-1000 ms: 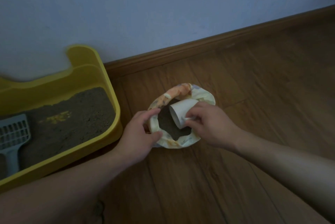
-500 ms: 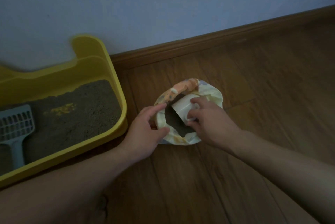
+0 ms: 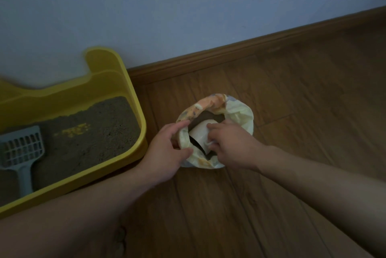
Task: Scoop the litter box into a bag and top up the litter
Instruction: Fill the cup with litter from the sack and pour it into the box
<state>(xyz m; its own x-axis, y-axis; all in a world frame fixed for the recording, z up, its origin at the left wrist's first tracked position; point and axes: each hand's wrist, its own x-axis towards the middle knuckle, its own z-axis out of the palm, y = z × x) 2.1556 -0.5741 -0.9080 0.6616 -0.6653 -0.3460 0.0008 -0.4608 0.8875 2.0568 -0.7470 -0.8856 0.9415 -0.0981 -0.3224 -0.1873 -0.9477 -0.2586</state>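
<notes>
**Q:** Head view, hands first?

**A:** Left hand: grip narrow, thumb and fingers pinching the near-left rim of the bag and holding its mouth open. Right hand: grip closed round a white paper cup, which is tilted on its side inside the bag's mouth, over the dark fill.

**Q:** Location of the task's things?

**A:** Bag: standing on the floor, just right of the yellow litter box; whether they touch cannot be told. Litter: brown-grey, spread across the box, with one small yellow patch on top. Grey slotted scoop: lying in the box at the left, handle toward the camera, in neither hand.

**Q:** Progress?

**A:** Judged: scooping looks finished or paused, since the scoop is set down. The cup in the bag suggests the top-up is in hand. Whether the cup holds anything cannot be told. Pouring into the box is left to do.

**Q:** Surface and room?

**A:** Wood-plank floor; brown skirting board; plain pale wall. Light is dim.
</notes>
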